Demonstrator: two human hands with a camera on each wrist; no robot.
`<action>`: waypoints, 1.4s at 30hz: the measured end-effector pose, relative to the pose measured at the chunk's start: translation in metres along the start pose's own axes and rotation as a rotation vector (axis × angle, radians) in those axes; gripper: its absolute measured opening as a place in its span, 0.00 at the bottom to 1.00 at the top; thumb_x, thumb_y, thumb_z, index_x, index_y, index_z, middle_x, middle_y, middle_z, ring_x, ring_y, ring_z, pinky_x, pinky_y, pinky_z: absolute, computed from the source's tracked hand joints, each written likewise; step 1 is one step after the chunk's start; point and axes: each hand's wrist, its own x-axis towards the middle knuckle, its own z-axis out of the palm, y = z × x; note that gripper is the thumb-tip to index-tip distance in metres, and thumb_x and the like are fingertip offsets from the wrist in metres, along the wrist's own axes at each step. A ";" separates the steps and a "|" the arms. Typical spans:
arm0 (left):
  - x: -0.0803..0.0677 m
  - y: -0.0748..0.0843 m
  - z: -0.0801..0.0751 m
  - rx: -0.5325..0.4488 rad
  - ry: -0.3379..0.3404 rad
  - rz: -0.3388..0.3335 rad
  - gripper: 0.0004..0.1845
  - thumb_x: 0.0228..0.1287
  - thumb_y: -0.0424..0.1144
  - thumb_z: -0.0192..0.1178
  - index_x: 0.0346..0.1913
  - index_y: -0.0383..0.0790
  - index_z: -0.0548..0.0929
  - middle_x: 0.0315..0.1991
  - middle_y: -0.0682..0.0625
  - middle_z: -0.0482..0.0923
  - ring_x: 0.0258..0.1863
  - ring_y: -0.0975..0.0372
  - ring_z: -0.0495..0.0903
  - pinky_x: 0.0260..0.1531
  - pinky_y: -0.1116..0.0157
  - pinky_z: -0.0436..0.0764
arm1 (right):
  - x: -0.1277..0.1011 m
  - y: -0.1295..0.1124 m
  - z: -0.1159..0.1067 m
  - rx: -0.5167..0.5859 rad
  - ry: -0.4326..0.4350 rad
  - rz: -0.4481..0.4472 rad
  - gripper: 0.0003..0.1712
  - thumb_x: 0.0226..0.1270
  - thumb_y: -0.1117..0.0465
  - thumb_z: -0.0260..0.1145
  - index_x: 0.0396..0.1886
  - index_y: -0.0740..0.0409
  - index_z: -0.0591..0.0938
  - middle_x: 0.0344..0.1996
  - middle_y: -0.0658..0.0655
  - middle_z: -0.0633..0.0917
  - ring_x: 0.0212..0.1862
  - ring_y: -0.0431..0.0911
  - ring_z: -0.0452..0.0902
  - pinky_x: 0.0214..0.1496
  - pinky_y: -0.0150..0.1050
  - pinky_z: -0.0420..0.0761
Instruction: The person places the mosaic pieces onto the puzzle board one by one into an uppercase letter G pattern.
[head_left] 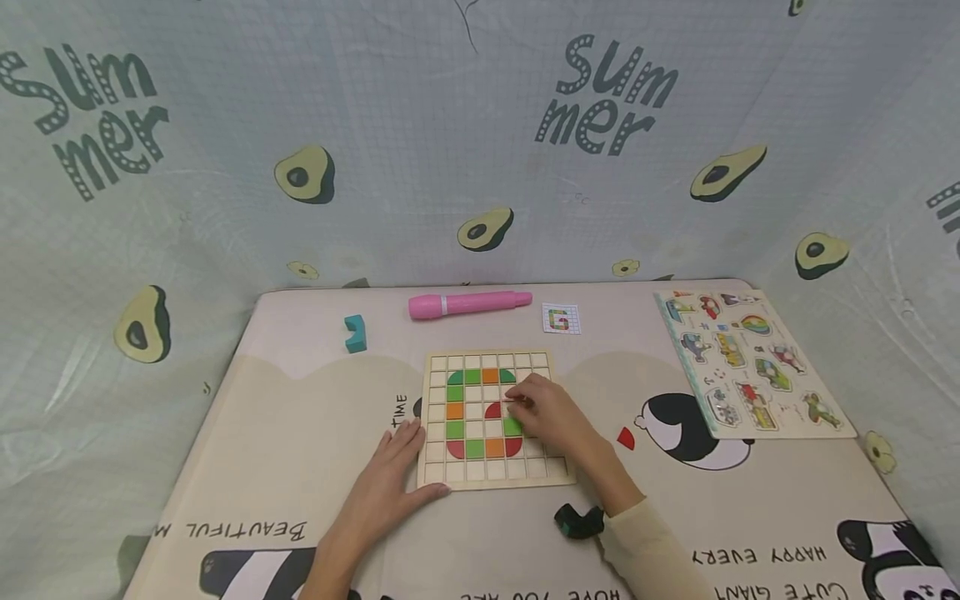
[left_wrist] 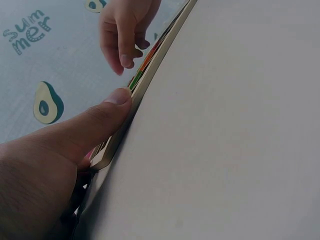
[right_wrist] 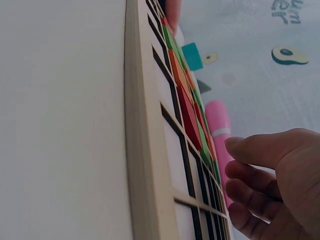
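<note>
A wooden grid board (head_left: 551, 471) lies mid-table with green, orange and red tiles (head_left: 474, 448) set in a G shape. My right hand (head_left: 543, 412) hovers over the board's right half, its fingertips at the red quarter tile (head_left: 492, 409) in the middle. The right wrist view shows its fingers (right_wrist: 250, 152) loosely curled above the board (right_wrist: 145, 150), holding nothing I can see. My left hand (head_left: 397, 471) lies flat on the table at the board's lower left corner. Its thumb (left_wrist: 107, 112) presses against the board's edge (left_wrist: 150, 70).
Behind the board lie a pink marker (head_left: 468, 303), a teal block (head_left: 355, 332) and a small pattern card (head_left: 561, 319). A vehicle peg puzzle (head_left: 750, 362) sits at the right. A loose red piece (head_left: 626, 437) and a dark green piece (head_left: 577, 522) lie near my right forearm.
</note>
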 end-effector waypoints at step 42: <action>0.000 -0.001 0.000 0.004 -0.001 0.012 0.52 0.51 0.65 0.70 0.73 0.36 0.69 0.76 0.45 0.65 0.78 0.53 0.59 0.82 0.58 0.53 | -0.085 0.079 -0.060 -0.122 0.120 0.156 0.19 0.61 0.57 0.73 0.50 0.58 0.85 0.47 0.56 0.80 0.47 0.47 0.73 0.46 0.43 0.82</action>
